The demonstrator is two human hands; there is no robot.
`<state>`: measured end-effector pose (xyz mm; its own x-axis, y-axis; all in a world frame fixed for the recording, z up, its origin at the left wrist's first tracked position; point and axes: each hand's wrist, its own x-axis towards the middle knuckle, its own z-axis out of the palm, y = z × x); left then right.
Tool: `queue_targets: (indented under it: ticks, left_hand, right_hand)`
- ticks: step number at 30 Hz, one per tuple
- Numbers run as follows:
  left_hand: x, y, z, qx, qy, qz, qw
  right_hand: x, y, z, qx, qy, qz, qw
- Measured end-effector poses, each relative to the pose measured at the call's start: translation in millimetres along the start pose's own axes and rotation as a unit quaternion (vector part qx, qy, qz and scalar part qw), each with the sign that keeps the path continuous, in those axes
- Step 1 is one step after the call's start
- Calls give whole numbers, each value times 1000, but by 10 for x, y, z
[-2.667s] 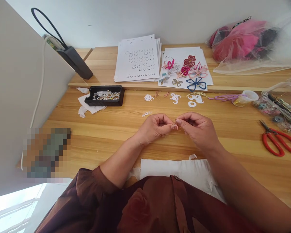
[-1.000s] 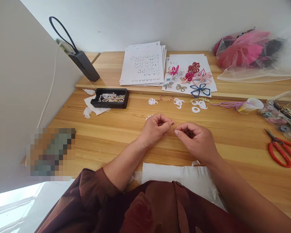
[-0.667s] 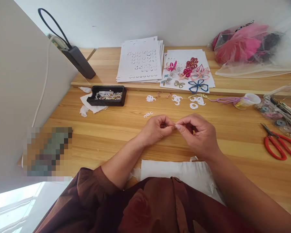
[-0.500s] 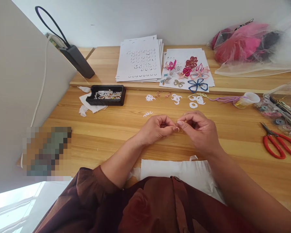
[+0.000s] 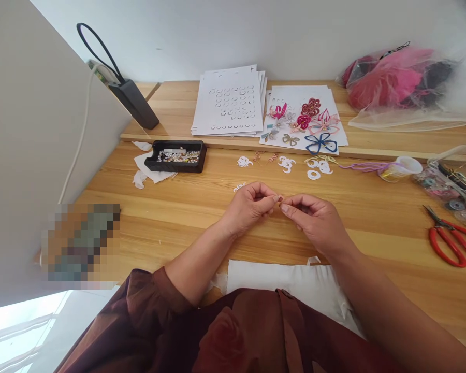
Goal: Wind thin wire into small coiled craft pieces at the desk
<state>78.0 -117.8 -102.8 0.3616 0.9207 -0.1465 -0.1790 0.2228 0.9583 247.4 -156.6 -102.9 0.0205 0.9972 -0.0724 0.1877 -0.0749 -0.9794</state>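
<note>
My left hand (image 5: 250, 207) and my right hand (image 5: 314, 220) meet above the wooden table (image 5: 171, 228). Their fingertips pinch a tiny coppery wire piece (image 5: 280, 199) from either side, and the fingers hide most of it. Just above my left hand lie small white paper curls (image 5: 239, 187). Farther up, more white paper cutouts (image 5: 286, 164) and small copper wire bits (image 5: 259, 156) lie on the wood.
A black tray of beads (image 5: 175, 156) sits on white cloth at the left. Stacked punched paper sheets (image 5: 229, 103), a sheet of wire-and-thread flowers (image 5: 303, 119), a pink-filled plastic bag (image 5: 392, 83), red-handled scissors (image 5: 448, 243) and a plastic box (image 5: 452, 186) surround me. A white cushion (image 5: 283, 277) lies against my body.
My right hand has come back from apart to meet my left at the fingertips, pinching the wire piece. The view has shifted slightly as my head moved.
</note>
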Motion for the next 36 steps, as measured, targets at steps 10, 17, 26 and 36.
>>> queue_targets:
  ticks: [10, 17, 26, 36]
  left_hand:
    - [16, -24, -10, 94, 32, 16, 995]
    - [-48, -5, 8, 94, -76, -29, 992]
    - [-31, 35, -12, 47, -83, -37, 995]
    - [14, -12, 11, -9, 19, 4, 1000]
  right_hand:
    - [-103, -75, 8, -201, 86, -215, 952]
    - [-46, -56, -36, -163, 80, -189, 965]
    - [53, -43, -75, -11, 29, -24, 999]
    - [-45, -22, -6, -119, 29, -71, 990]
